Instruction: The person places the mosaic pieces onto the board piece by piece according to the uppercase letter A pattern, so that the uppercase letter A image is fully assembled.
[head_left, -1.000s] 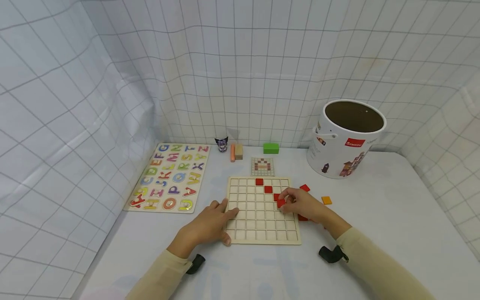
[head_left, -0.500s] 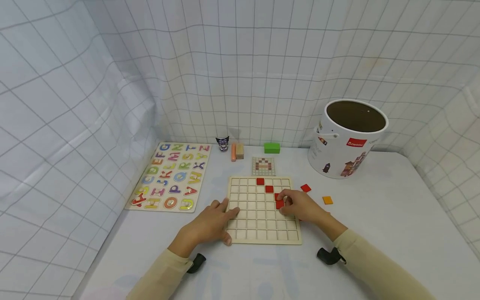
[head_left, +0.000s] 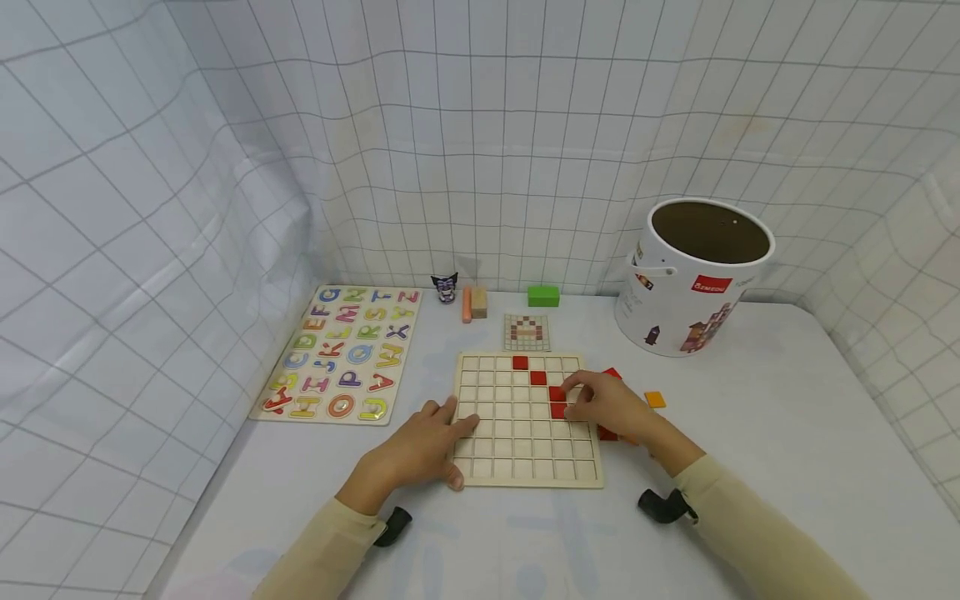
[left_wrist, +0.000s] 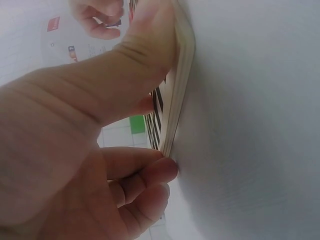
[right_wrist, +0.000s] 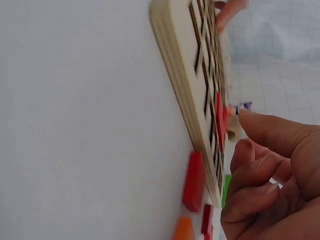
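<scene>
My left hand [head_left: 423, 446] holds the left side of a wooden grid board [head_left: 502, 482]. Its index finger lies over the grid, and the left wrist view has the thumb [left_wrist: 145, 37] against the board's edge. My right hand [head_left: 611, 408] hovers at the board's right side, thumb and index finger apart, nothing seen between them. Close by its fingertips a red square tile [head_left: 558, 411] sits in a cell. Directly behind it lies another red tile [head_left: 557, 392]; further red tiles run back diagonally, one [head_left: 538, 377] and then another [head_left: 521, 362].
Right of the board are loose red tiles [head_left: 608, 434] and an orange tile [head_left: 655, 399], partly under my right hand. Behind it lie a pattern card [head_left: 527, 343], a green block [head_left: 543, 297] and a small figurine [head_left: 446, 288]. A white bucket [head_left: 660, 308] and an alphabet puzzle [head_left: 341, 354] flank them.
My right hand has set the red tile flat into its cell, let go of it and drawn slightly to the right. My left hand stays where it was.
</scene>
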